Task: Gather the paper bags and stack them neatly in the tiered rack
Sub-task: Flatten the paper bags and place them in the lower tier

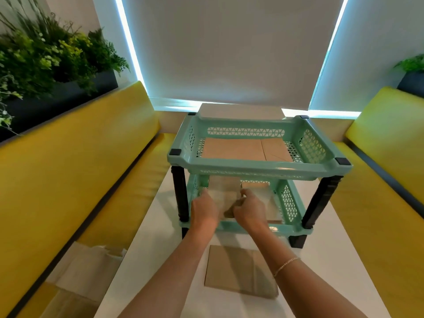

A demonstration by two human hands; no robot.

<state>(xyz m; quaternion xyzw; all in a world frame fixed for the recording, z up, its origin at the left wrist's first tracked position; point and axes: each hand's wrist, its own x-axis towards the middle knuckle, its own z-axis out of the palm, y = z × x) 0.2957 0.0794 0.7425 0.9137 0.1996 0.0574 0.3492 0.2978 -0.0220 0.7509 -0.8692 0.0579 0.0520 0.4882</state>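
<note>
Both hands, left hand (204, 208) and right hand (249, 208), grip a paper bag (223, 191); slide it forward, flat, squarely into the rack's lower tier (288, 200).

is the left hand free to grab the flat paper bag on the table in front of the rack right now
Probably not at once. The left hand is inside the lower tier of the rack, holding a paper bag with the right hand. The flat bag lies uncovered under the forearms, so the way is free once it lets go.
</note>
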